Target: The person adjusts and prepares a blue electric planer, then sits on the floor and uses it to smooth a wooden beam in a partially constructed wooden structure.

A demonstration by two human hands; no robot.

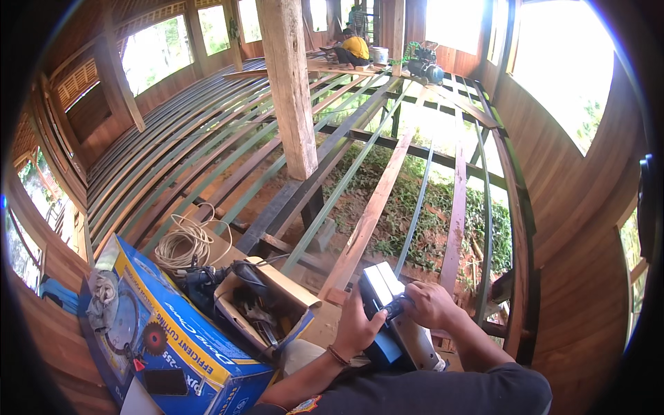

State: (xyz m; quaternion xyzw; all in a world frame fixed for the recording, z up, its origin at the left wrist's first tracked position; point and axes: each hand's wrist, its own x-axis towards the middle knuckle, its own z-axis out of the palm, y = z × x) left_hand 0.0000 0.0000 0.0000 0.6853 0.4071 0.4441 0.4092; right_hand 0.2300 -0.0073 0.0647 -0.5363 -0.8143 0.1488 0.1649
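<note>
In my lap is a boxy object [378,282] with a white top and a blue lower part; its exact kind I cannot make out. My left hand [355,325] is wrapped round its left side, the thumb lying against a small black part [395,306] across its middle. My right hand [430,305] has its fingers closed on the right end of that black part. Below the right hand, a pale metallic-looking plate [417,340] runs along the object's right side. My fingers cover much of the black part.
To my left are a big blue tool carton [207,315] with a dark phone [166,382], an open cardboard box [287,287] of tools and a coiled cable [183,242]. Open floor joists [366,235] span bare ground around a wooden post [287,90]. A person [355,48] crouches far off near a compressor [425,66].
</note>
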